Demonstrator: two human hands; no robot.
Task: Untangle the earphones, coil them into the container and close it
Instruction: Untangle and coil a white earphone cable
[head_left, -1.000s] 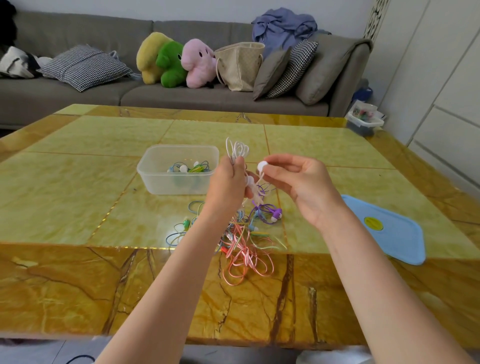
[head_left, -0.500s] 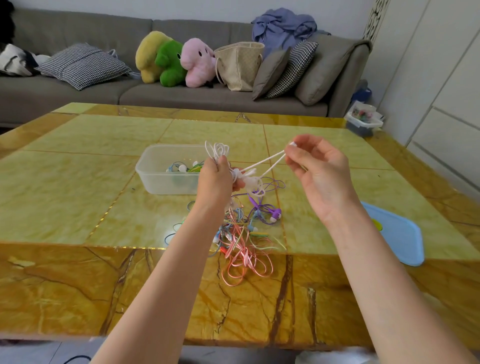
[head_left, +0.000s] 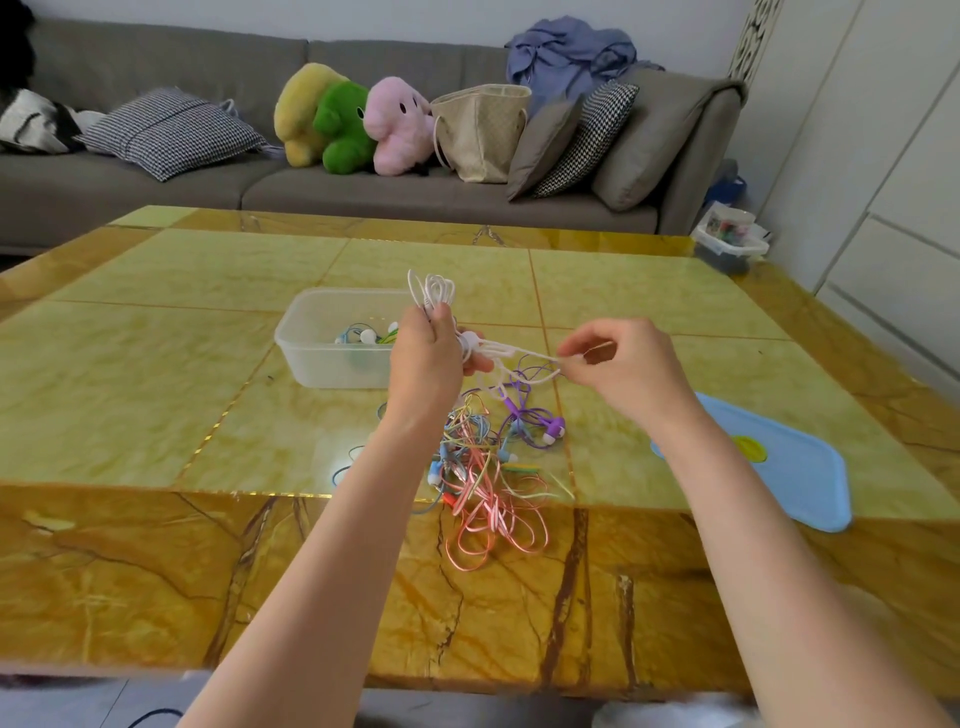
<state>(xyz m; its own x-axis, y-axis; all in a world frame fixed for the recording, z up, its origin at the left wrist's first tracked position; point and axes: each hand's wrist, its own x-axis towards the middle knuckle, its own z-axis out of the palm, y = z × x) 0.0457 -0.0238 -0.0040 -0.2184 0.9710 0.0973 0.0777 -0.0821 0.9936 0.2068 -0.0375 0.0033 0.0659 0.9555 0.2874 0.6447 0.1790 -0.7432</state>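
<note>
My left hand (head_left: 427, 358) grips the coiled white earphones (head_left: 435, 292) mid-frame; my right hand's (head_left: 621, 364) fingers (head_left: 571, 349) pinch their loose end. Tugging could snag the purple earphones (head_left: 530, 415) below.

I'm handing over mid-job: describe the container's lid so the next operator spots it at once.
Start at the yellow marble table and go to its right side, near the front edge. The lid lies flat there, apart from the earphone tangle. It is the only light blue thing of that size, a rounded rectangle with a yellow spot.
</note>
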